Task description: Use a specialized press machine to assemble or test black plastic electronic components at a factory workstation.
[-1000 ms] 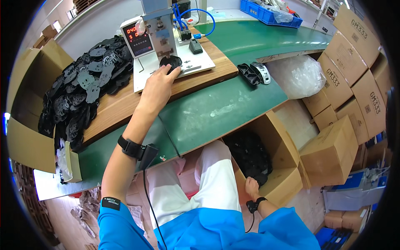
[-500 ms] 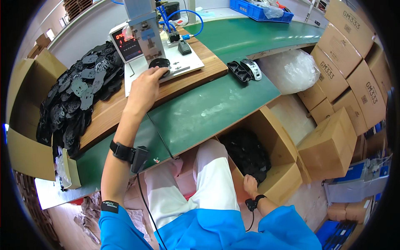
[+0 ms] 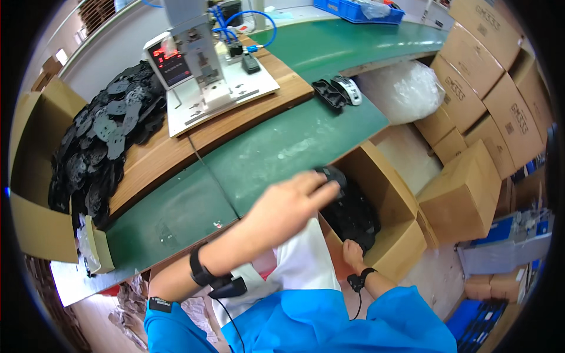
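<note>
My left hand (image 3: 288,203) reaches across to the right, over the near edge of the green table. Its fingers are closed on a rounded black plastic part (image 3: 333,176), held over the open cardboard box (image 3: 406,229). A heap of black plastic parts (image 3: 353,217) lies inside that box. Low at the box's left side rests my right hand (image 3: 353,254), its fingers curled beside the heap; what they grip is hidden. On the wooden board stands a small bench press (image 3: 203,65) with a white base plate (image 3: 244,93) and a red-lit display.
A pile of flat black parts (image 3: 112,120) covers the board's left side. On the green table (image 3: 276,141) lie black and silver shells (image 3: 338,93). A clear plastic bag (image 3: 403,91) and stacked cartons (image 3: 465,82) stand right; a blue tray (image 3: 368,13) sits at the back.
My left hand has moved from the press to the box on the right, carrying the black part off the press base. My right hand has stayed at the box.
</note>
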Demonstrator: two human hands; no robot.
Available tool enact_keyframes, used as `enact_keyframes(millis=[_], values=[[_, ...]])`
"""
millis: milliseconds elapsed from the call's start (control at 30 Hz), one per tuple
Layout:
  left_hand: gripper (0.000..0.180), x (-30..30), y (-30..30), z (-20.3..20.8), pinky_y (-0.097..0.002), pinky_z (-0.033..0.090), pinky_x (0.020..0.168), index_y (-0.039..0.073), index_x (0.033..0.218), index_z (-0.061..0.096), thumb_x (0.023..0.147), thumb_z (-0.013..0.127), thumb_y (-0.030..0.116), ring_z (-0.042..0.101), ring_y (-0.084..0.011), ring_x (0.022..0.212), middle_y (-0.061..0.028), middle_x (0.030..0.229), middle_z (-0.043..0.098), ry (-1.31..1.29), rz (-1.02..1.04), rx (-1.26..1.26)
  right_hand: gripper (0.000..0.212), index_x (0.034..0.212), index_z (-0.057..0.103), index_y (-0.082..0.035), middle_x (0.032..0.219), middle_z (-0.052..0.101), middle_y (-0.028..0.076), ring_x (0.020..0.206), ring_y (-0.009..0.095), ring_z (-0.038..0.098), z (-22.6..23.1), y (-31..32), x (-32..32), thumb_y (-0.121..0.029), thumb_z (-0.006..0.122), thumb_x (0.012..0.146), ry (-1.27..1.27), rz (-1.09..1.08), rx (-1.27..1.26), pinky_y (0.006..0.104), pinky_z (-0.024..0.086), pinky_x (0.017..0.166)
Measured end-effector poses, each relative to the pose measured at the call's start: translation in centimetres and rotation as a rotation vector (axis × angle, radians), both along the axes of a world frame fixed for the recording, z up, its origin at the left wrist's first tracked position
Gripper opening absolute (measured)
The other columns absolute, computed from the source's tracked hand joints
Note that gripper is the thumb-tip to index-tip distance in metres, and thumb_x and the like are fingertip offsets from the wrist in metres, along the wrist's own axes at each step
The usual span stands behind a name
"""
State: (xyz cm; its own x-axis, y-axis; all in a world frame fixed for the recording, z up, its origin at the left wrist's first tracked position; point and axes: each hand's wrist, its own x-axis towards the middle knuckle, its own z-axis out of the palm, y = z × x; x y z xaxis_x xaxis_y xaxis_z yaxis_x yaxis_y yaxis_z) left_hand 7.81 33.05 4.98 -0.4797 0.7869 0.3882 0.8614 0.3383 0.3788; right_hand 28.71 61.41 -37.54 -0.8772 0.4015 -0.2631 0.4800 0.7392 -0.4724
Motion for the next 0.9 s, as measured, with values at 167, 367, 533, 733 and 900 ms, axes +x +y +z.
enact_keyframes(millis=[167,367,533,733,900], values=[[0.046,3.3,5.3,-6.6,-0.0429,0.062,0.096,0.006,0.130,0.067,0.084,0.065,0.001,0.066,-0.0360,0.126,-0.0190,0.132,0.067,-0.078,-0.236,-0.112,0.044,0.099,0.071,0.000,0.108,0.074,0.026,0.101,0.048,0.071,0.0,0.1,-0.4,-0.031,0.041,0.107,-0.014,-0.001,-0.012,0.0581,0.056,0.092],[0.045,0.7,13.5,-16.2,-0.0444,0.061,0.097,0.009,0.130,0.070,0.086,0.065,0.002,0.065,-0.0362,0.126,-0.0181,0.131,0.067,-0.240,-0.290,-0.318,0.042,0.101,0.072,-0.002,0.108,0.074,0.025,0.102,0.046,0.071,0.1,0.1,-0.4,-0.030,0.042,0.107,-0.076,-0.001,0.020,0.0564,0.056,0.092],[0.048,0.2,16.9,-21.4,-0.0468,0.060,0.099,0.010,0.136,0.069,0.089,0.065,0.000,0.066,-0.0379,0.125,-0.0191,0.137,0.067,-0.245,-0.258,-0.280,0.037,0.103,0.072,-0.004,0.106,0.073,0.023,0.103,0.045,0.070,1.0,0.0,-0.2,-0.029,0.046,0.107,0.000,0.007,0.002,0.0562,0.056,0.092],[0.047,1.6,14.8,-17.9,-0.0474,0.059,0.099,0.008,0.137,0.068,0.090,0.068,0.004,0.067,-0.0389,0.121,-0.0197,0.132,0.069,-0.311,-0.283,-0.224,0.038,0.100,0.071,-0.004,0.105,0.074,0.022,0.102,0.043,0.071,0.2,0.2,-0.5,-0.029,0.043,0.107,-0.030,0.030,0.049,0.0553,0.057,0.091],[0.043,3.0,5.1,-9.5,-0.0472,0.059,0.095,0.006,0.132,0.068,0.089,0.070,0.001,0.068,-0.0378,0.116,-0.0175,0.126,0.069,-0.298,-0.257,0.020,0.043,0.100,0.071,-0.003,0.110,0.075,0.024,0.105,0.044,0.071,1.3,-0.4,-0.8,-0.028,0.037,0.108,-0.094,0.070,0.049,0.0576,0.056,0.093]])
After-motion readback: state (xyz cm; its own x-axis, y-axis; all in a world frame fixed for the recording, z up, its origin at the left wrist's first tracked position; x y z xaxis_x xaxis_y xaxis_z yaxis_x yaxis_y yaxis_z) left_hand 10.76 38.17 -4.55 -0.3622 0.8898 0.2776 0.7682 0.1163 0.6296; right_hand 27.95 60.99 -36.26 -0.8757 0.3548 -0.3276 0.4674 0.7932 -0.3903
